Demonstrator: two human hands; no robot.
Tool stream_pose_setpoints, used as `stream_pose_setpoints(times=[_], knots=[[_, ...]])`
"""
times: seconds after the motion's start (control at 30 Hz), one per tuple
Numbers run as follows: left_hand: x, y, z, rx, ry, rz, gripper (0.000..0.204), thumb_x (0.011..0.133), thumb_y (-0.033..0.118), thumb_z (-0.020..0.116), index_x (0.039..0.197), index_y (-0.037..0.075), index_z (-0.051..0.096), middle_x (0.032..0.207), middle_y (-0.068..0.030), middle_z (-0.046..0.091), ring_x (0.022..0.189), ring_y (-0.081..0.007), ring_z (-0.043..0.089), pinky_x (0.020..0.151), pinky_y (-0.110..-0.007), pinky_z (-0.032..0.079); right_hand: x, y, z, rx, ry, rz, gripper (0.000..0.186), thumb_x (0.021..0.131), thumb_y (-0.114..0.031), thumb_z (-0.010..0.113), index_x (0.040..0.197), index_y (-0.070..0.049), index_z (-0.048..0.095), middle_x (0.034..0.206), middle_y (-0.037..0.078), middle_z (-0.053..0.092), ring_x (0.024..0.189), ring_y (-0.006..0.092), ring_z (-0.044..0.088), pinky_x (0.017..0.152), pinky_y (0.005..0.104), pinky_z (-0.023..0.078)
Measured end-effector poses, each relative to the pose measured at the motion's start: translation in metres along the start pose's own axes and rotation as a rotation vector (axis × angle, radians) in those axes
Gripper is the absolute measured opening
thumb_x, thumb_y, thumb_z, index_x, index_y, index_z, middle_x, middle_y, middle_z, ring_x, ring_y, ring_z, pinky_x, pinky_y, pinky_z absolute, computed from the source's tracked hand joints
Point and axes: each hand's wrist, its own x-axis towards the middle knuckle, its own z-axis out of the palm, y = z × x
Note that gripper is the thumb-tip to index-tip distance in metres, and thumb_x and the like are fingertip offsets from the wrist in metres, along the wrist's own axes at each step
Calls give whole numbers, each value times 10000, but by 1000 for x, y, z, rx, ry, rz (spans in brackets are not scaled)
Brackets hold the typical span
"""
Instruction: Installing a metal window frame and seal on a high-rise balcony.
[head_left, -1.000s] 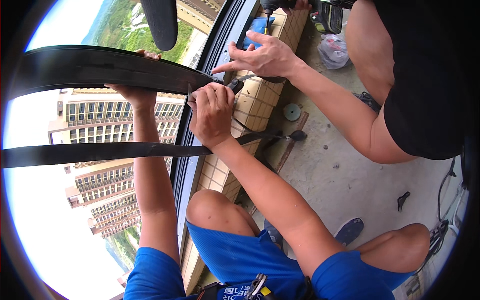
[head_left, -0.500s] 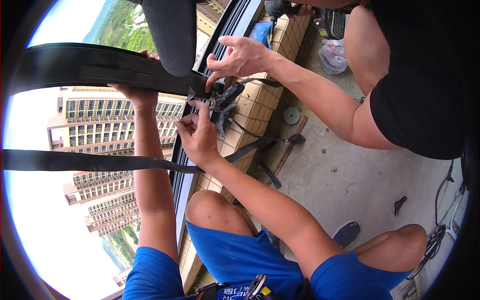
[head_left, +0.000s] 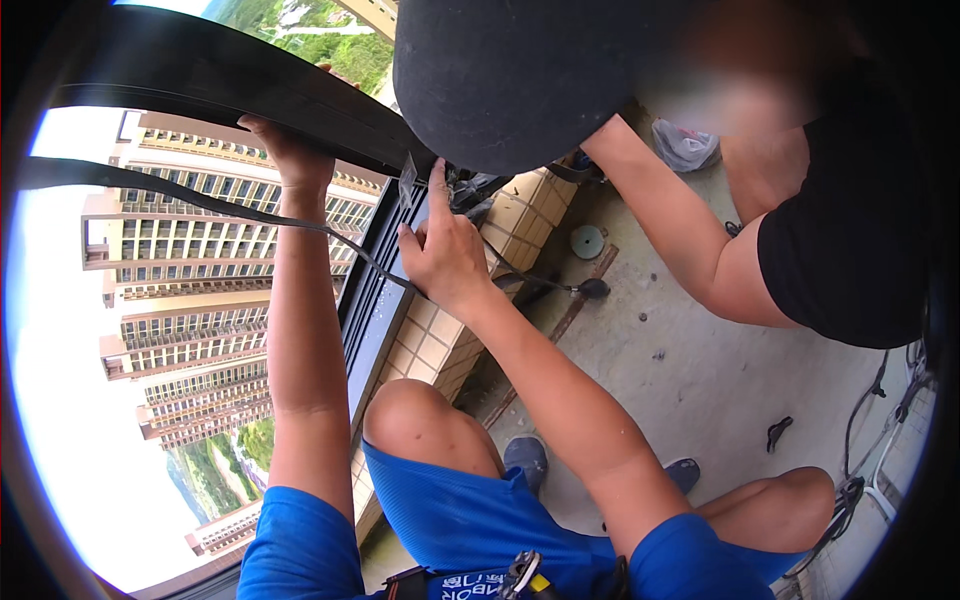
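Observation:
A long black frame bar (head_left: pixel 220 85) reaches from the upper left to the window sill. My left hand (head_left: pixel 290 155) is closed around its lower edge, with some fingertips showing on the far side. Beside the bar's end, my right hand (head_left: pixel 447 255) has its index finger stretched against the end and its thumb apart; the other fingers curl in, and I see nothing held. A small clear plate (head_left: pixel 408 182) sticks out at that end. A co-worker's dark cap (head_left: pixel 530 80) hides the area just beyond, including that person's hand.
A black strap (head_left: pixel 200 203) crosses over to the dark window track (head_left: pixel 365 290) on the tiled ledge (head_left: pixel 425 325). High-rise buildings (head_left: pixel 200 240) stand far below outside. On the concrete floor lie a round disc (head_left: pixel 587 241), a plastic bag (head_left: pixel 685 145) and cables (head_left: pixel 850 490).
The co-worker has leaned in, and the cap now covers their hand and the drill. The bar's outer end and the strap sit higher in view. My right hand has shifted right, its index finger straighter.

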Motion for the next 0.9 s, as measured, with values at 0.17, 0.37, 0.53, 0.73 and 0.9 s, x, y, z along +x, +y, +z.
stream_pose_setpoints(times=[0.17, 0.37, 0.53, 0.73, 0.9], knots=[[16, -11, -25, -108, -106, -17, 1206, 794, 970, 373, 1402, -64, 493, 1260, -186, 624, 1202, -281, 598, 1099, -448, 444, -13, 5, -4, 11, -73, -76, 961, 900, -178, 665, 1607, 72, 64, 638, 158, 666, 587, 333, 660, 660, 416, 528], [20, -19, -35, -42, -21, -5, 1269, 785, 984, 286, 1422, -99, 465, 1244, -197, 636, 1189, -309, 607, 1087, -438, 449, -28, 7, -34, 106, -202, -15, 769, 904, -146, 657, 1570, 40, 321, 704, 170, 700, 664, 336, 704, 704, 431, 563], [20, -20, -50, 284, -9, 113, 1011, 923, 860, 222, 1525, 78, 441, 1406, -165, 591, 1282, -302, 565, 1149, -445, 395, -55, 37, -63, 62, 108, -86, 291, 953, -142, 666, 1201, 10, 657, 648, 104, 660, 573, 232, 677, 573, 339, 511], [-10, 2, -10, 46, -21, 6, 991, 945, 828, 254, 1521, 44, 441, 1480, -116, 538, 1320, -260, 519, 1162, -356, 371, -96, 66, -86, -178, -113, 80, 340, 951, -178, 655, 1244, -7, 639, 773, 116, 710, 718, 317, 703, 695, 411, 545], [13, -25, -25, -3, 98, 26, 975, 951, 815, 272, 1533, 50, 431, 1497, -114, 527, 1325, -259, 520, 1166, -367, 372, -101, 76, -89, -255, -280, -53, 562, 933, -148, 669, 1457, -8, 523, 887, 119, 712, 765, 259, 696, 718, 366, 552]])
